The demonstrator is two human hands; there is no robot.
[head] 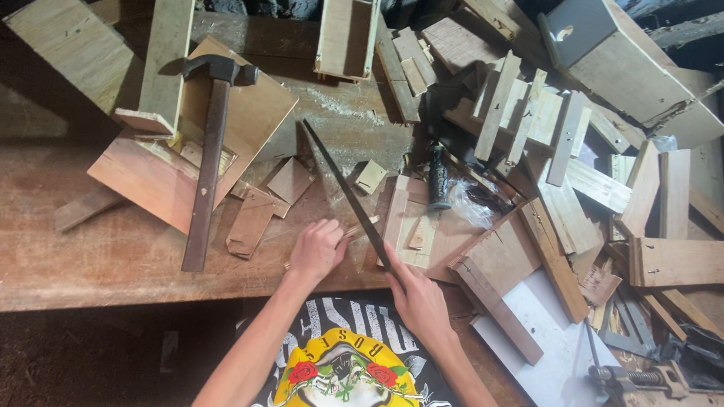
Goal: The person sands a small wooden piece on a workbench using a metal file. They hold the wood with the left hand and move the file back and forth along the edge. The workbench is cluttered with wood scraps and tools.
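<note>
Worn wooden tabletop (44,245) fills the view, dusty and scarred, with offcuts heaped across its far and right side. Down at the near edge, the right hand (417,300) grips the handle end of a long dark file (347,195), fingers wrapped tight around it, and the blade runs up and away to the left, tilted across the boards. The left hand (317,249) sits just beside it, fingers curled shut on a small slip of wood (358,227) that pokes out toward the file; whether the blade actually touches that piece is hard to tell from this angle. Just right of the file lies a pale flat board (408,225) with a little block on top. Off to the left, a hammer (208,155) rests with its long brown handle pointing toward the near edge and its dark head up on a slanted plywood panel (252,111). At the back stands a small open wooden box (347,36), and in the far right corner a grey-fronted birdhouse (607,50) with a round hole. Near the right edge, a metal vise (668,392) sits beside a white sheet (553,360).
</note>
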